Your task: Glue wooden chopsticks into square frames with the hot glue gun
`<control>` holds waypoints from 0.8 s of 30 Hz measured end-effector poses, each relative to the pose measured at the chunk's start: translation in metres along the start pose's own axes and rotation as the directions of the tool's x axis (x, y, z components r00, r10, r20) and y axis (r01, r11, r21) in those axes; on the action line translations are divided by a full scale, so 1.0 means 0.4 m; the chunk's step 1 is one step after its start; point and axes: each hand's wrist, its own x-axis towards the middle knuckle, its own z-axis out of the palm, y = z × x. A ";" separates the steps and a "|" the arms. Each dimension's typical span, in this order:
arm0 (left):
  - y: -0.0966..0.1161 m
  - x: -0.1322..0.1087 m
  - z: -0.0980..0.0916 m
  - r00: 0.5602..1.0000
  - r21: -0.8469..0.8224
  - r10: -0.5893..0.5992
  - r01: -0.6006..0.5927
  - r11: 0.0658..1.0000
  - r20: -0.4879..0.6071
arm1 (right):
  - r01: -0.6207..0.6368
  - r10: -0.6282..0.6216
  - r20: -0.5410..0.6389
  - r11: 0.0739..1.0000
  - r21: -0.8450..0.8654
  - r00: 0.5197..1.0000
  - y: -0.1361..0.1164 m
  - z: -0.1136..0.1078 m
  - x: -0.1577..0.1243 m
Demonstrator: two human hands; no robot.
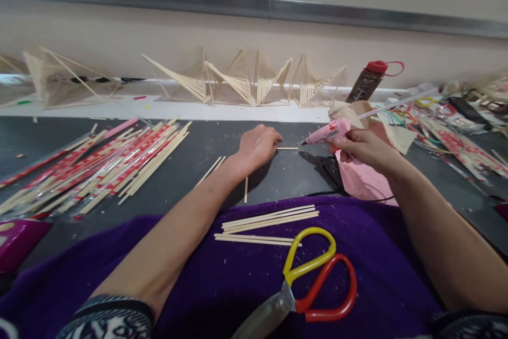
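My right hand is wrapped around a pink hot glue gun with a clear glue stick running out of its back. The gun's dark nozzle points left, close to the right end of a thin wooden stick on the grey table. My left hand rests on the table with its fingers closed over that stick's left end; the fingertips are partly hidden. Below the left wrist another wooden stick lies on the table, and two more sticks are left of the forearm.
Purple cloth in front carries loose sticks and yellow-and-red-handled scissors. Bundled sticks lie left. Several stick models stand along the wall, with a brown bottle to their right. A pink cloth lies under the right hand.
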 end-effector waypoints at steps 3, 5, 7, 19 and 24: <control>-0.002 0.024 0.004 0.998 0.013 -0.013 0.012 1.000 0.054 | 0.041 -0.045 -0.025 0.988 -0.149 0.999 -0.016 0.008 -0.005; -0.002 0.035 0.004 0.996 0.025 -0.018 0.016 1.000 0.085 | 0.056 -0.063 -0.021 0.967 -0.249 0.998 -0.029 0.013 -0.005; 0.000 0.041 0.005 0.994 0.035 -0.017 0.013 0.999 0.112 | 0.071 -0.080 -0.011 0.938 -0.340 0.997 -0.042 0.018 -0.006; 0.016 0.026 0.029 0.994 0.079 -0.010 0.002 0.997 0.107 | 0.036 -0.049 -0.036 0.954 -0.296 0.998 -0.041 0.027 -0.005; 0.018 0.027 0.037 0.995 0.075 -0.017 0.009 0.997 0.101 | 0.033 -0.045 -0.031 0.950 -0.309 0.998 -0.041 0.026 -0.004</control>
